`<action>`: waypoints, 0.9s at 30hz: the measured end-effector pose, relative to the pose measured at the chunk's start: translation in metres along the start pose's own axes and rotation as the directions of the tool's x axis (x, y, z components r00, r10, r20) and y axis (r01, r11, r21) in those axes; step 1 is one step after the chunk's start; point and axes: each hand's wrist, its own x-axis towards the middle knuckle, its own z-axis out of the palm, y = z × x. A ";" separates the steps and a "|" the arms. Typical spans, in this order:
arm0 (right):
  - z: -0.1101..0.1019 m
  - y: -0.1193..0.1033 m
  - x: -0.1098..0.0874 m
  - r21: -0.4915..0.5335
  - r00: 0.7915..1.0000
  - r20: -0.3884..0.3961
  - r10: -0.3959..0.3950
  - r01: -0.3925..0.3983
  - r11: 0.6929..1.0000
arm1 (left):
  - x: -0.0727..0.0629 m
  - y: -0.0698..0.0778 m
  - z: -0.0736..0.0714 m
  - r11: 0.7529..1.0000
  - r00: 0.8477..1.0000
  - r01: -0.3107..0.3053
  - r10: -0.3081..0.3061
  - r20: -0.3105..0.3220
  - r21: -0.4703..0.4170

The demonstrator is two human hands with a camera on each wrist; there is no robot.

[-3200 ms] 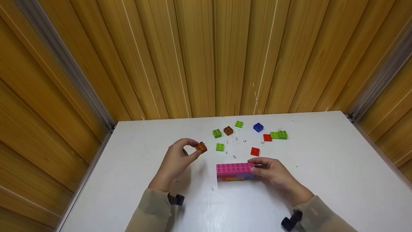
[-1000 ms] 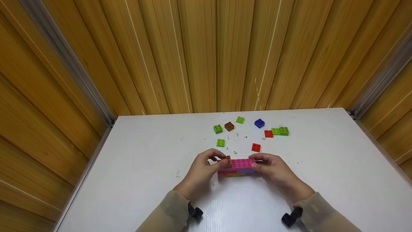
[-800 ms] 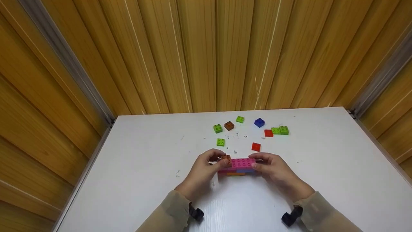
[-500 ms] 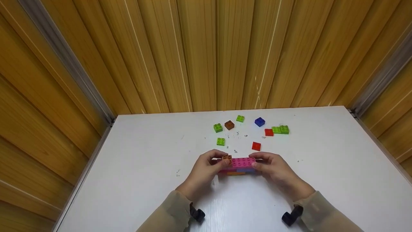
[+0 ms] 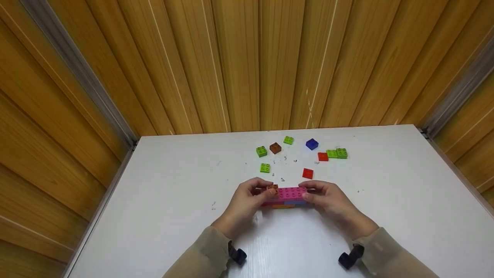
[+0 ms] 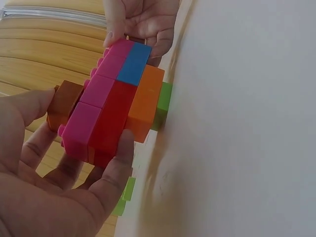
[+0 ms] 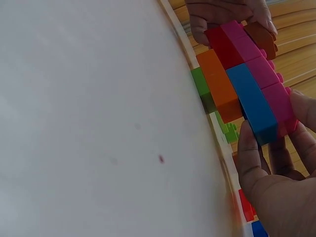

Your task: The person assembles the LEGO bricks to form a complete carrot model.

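My left hand (image 5: 245, 204) pinches a brown building brick (image 5: 273, 187) between thumb and fingers at the left end of a brick stack. The stack has pink bricks (image 5: 292, 192) on top, a red brick (image 6: 112, 121) and a blue brick (image 6: 134, 64) under them, then an orange brick (image 6: 146, 101) and a green one (image 6: 163, 106). In the left wrist view the brown brick lies against the pink studs, with a dark line between; how firmly it sits I cannot tell. My right hand (image 5: 335, 202) grips the stack's right end. One left finger touches its underside.
Behind the stack lie loose bricks: green (image 5: 265, 168), green (image 5: 261, 151), brown (image 5: 275, 148), green (image 5: 288, 140), dark blue (image 5: 312, 144), red (image 5: 308, 173) and red (image 5: 323, 156). Two green bricks (image 5: 336, 153) touch at the right. A wood-patterned wall (image 5: 239, 65) rises behind the white table (image 5: 173, 185).
From beside the stack, my left hand has moved right and set the brown brick against its pink top. The right hand keeps its grip. In the last half second little differs.
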 end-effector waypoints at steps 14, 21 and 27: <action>0.001 0.000 0.000 0.016 1.000 0.016 0.003 -0.003 1.000 | 0.004 0.002 -0.003 0.999 1.000 -0.010 0.010 0.005 0.033; 0.002 0.000 0.000 0.005 1.000 0.002 0.014 -0.014 1.000 | 0.004 0.002 -0.004 0.999 1.000 -0.008 0.007 0.006 0.045; 0.000 0.000 -0.001 0.002 1.000 0.008 0.003 -0.003 1.000 | 0.005 0.001 -0.001 1.000 1.000 -0.021 0.021 -0.001 0.014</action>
